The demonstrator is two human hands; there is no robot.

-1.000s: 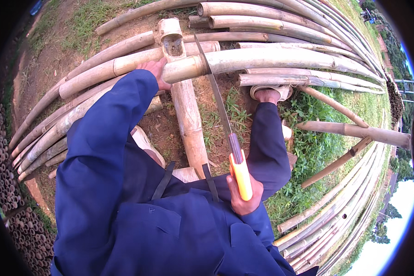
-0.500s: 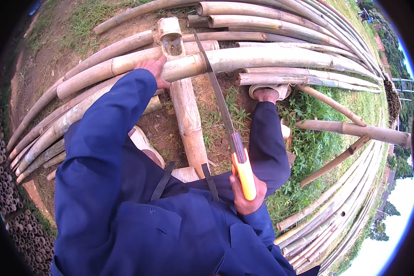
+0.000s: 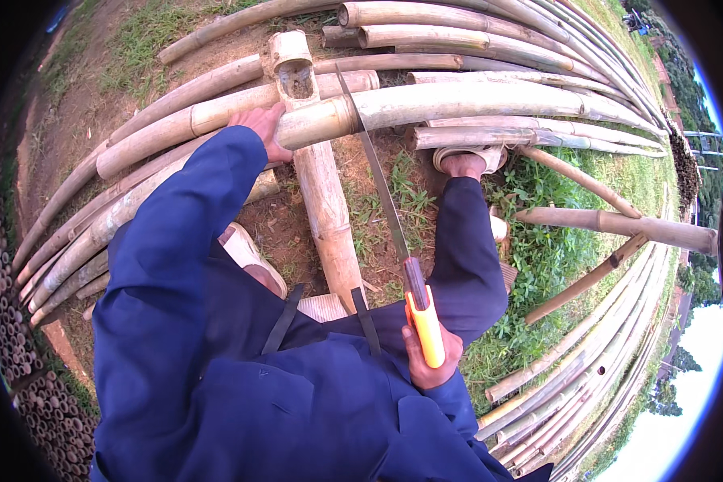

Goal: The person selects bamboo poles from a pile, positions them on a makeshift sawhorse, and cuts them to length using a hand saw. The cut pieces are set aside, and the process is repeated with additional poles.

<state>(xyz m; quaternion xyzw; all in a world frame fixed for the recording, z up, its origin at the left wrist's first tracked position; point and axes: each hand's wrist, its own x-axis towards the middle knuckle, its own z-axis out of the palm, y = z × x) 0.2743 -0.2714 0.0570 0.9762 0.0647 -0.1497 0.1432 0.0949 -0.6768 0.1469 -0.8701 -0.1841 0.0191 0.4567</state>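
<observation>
A thick pale bamboo pole (image 3: 466, 100) lies crosswise in front of me, its near-left end resting over a notched bamboo post (image 3: 325, 193). My left hand (image 3: 263, 131) grips that end, the fingers partly hidden behind it. My right hand (image 3: 436, 353) is closed round the yellow-orange handle of a handsaw (image 3: 383, 177), low and close to my body. The long thin blade slants up and away to the left. It crosses the pole a short way right of my left hand, at a dark ring, with its tip beyond the pole.
Several bamboo poles (image 3: 458, 40) lie beyond the work, and more poles (image 3: 149, 197) at the left. A bamboo frame (image 3: 618, 226) stands at the right above another row of poles (image 3: 570, 377). Stacked cut bamboo (image 3: 52, 418) sits far left. My sandalled feet flank the post.
The saw has been drawn back slightly toward my body, its tip now closer to the pole. My left hand stays at the pole's end, its fingers slightly shifted.
</observation>
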